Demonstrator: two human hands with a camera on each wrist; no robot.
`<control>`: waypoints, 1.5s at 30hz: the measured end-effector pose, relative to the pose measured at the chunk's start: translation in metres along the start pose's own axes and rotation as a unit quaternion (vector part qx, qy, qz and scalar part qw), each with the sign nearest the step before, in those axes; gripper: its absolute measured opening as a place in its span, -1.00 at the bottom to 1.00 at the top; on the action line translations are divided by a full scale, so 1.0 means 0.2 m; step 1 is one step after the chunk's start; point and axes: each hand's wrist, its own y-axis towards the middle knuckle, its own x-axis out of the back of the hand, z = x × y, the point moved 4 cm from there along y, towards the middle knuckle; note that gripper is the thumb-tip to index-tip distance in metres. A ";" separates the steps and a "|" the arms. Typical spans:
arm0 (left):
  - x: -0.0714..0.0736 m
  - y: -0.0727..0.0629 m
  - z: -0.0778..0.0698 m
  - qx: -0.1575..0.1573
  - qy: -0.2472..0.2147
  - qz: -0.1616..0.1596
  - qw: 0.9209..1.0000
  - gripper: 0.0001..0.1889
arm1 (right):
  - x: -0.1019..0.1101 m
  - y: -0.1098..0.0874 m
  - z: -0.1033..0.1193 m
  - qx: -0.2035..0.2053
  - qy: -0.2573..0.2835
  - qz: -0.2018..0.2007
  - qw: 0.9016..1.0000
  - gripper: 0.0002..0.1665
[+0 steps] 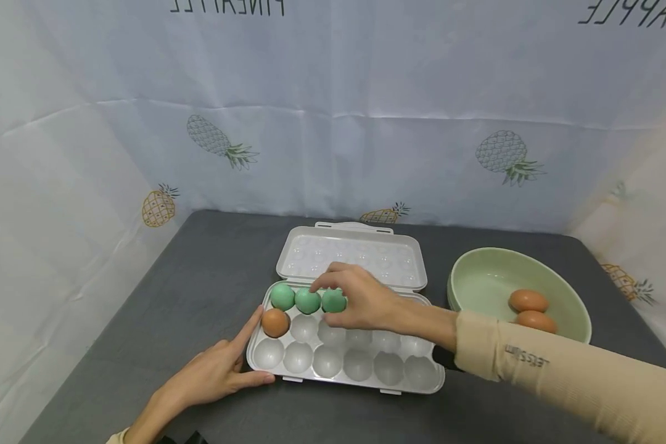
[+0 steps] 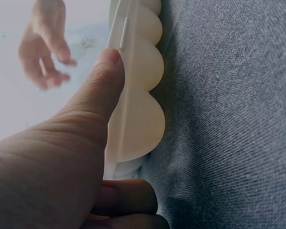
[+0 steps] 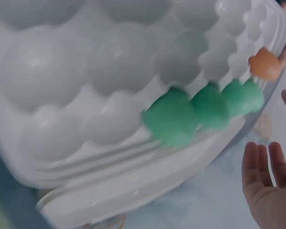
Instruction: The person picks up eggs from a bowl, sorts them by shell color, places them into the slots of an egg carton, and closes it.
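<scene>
A white egg box (image 1: 438, 370) lies with its lid (image 1: 344, 253) folded back. Several green eggs (image 1: 282, 296) stand in its back row, and a brown egg (image 1: 275, 323) sits at the left end of the middle row. My left hand (image 1: 216, 370) holds the box's front left corner, index finger along the side and thumb (image 2: 97, 90) on the front rim. Above the back row hovers my right hand (image 1: 366, 302), fingers loosely bent and nothing in them. In the right wrist view the right hand (image 3: 271, 191) shows spread fingers, apart from the green eggs (image 3: 169, 117).
To the right of the box stands a light green bowl (image 1: 485, 271) with two brown eggs (image 1: 528, 300) visible, partly behind my right sleeve (image 1: 577, 370). The dark grey tabletop (image 1: 222, 265) ends at a pineapple-print curtain (image 1: 333, 154) at the back.
</scene>
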 end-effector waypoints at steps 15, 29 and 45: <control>0.00 -0.01 0.01 -0.001 0.005 -0.002 1.000 0.18 | 0.45 -0.54 -0.31 -0.091 -0.093 -0.059 0.990 -0.62; 0.00 -0.01 0.00 0.004 -0.002 0.000 1.000 0.16 | 0.58 -0.89 -0.56 -0.183 -0.174 0.021 0.967 -0.51; -0.01 0.00 -0.01 0.011 -0.005 0.008 1.000 0.16 | 0.60 -1.04 -0.69 -0.274 -0.086 0.137 0.948 -0.45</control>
